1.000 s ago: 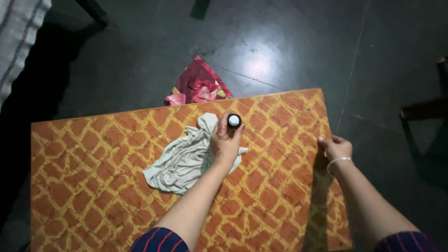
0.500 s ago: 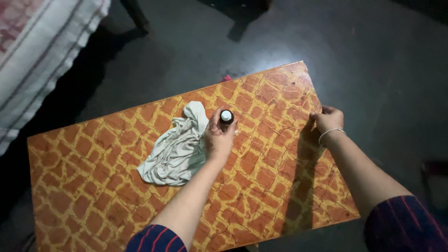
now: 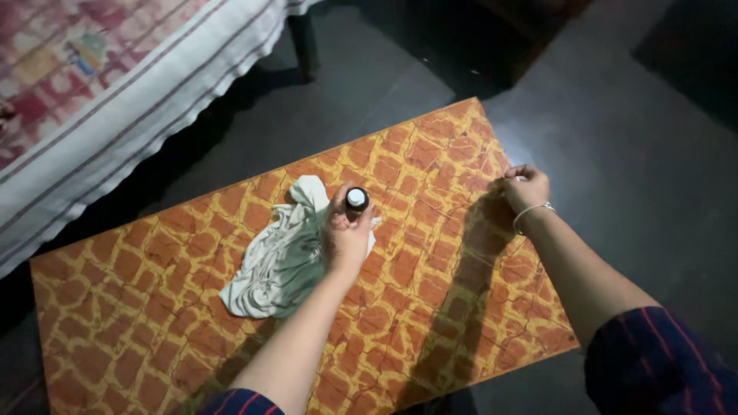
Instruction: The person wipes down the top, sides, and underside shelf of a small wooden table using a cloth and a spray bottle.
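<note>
My left hand (image 3: 347,237) grips a small dark bottle with a white cap (image 3: 356,201), held upright over the orange-and-yellow patterned table (image 3: 430,300). Just left of that hand lies a crumpled pale cloth (image 3: 280,257) on the tabletop; the hand's heel rests on the cloth's edge. My right hand (image 3: 526,188), with a thin bangle on the wrist, curls its fingers over the table's far right edge. Both forearms come out of dark striped sleeves at the bottom.
A bed with a striped, floral cover (image 3: 108,84) fills the upper left, one dark leg (image 3: 304,42) standing on the dark floor (image 3: 615,138). The floor surrounds the table on the far and right sides.
The view has swung so the bed has come in at the upper left and the red cloth on the floor has left the picture. Both hands keep their places on the bottle and the table edge.
</note>
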